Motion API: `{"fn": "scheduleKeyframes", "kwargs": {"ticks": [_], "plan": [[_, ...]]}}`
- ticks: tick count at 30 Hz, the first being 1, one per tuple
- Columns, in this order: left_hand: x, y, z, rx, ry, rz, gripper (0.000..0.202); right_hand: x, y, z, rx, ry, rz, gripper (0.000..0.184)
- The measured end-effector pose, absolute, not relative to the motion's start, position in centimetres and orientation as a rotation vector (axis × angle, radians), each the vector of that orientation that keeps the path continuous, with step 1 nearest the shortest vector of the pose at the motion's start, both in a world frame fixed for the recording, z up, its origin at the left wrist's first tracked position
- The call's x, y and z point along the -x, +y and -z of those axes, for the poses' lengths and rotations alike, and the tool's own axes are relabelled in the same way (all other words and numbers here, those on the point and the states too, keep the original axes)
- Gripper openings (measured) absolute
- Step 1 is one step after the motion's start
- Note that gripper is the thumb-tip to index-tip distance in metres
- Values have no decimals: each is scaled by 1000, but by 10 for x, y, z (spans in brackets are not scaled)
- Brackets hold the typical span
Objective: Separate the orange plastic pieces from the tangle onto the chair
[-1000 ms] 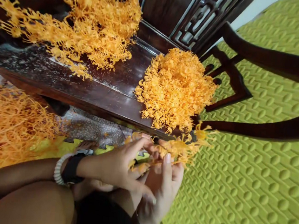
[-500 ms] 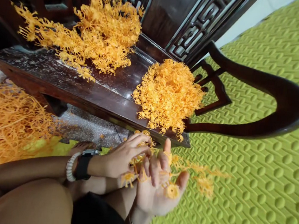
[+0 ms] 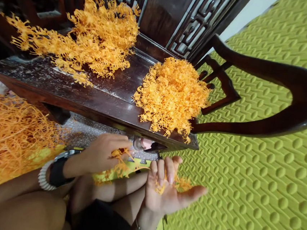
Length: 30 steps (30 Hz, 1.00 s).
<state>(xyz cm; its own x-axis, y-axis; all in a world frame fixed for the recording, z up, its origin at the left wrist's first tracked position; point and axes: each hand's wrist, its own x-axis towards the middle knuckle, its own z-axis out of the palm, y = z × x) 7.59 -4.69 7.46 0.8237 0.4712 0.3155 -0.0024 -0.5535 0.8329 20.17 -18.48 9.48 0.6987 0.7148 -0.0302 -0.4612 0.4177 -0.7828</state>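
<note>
My left hand (image 3: 103, 153), with a dark watch and a pale coiled band at the wrist, is closed on small orange plastic pieces (image 3: 120, 166) with thin spidery legs. My right hand (image 3: 162, 188) is palm up, its thumb stretched out to the right. Its curled fingers hold more orange pieces (image 3: 183, 183), some showing in the palm and some beyond the fingers. A thin orange strand (image 3: 143, 169) runs between the two hands. Both hands are in front of the seat edge, apart from each other.
A dark carved wooden chair (image 3: 110, 109) bears a rounded orange heap (image 3: 174, 95) and a larger, sprawling orange heap (image 3: 103, 41). Its curved armrest (image 3: 271, 72) juts out right. Tangled orange strands (image 3: 10, 133) lie at the left. Yellow-green studded mat (image 3: 258, 183) covers the floor.
My left hand has moved left, away from my right hand, with orange pieces in it. The orange strand beyond my right hand has drawn in, and my right thumb has stretched outward.
</note>
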Motion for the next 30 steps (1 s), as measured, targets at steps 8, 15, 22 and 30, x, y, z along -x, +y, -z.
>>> {"fn": "scheduleKeyframes", "kwargs": {"ticks": [8, 15, 22, 30], "plan": [[-65, -54, -75, -2054, 6, -363, 100, -190, -161, -106, 806, -281, -722, 51], [-84, -67, -94, -1533, 96, -24, 55, -190, -156, -103, 1126, -651, -594, 76], [-98, -77, -97, -1990, 142, -36, 14, -220, -183, -105, 1463, -1018, -831, 106], [-106, -103, -157, -2291, 43, 48, 27, -227, -209, -149, 933, -691, -1101, 17]]}}
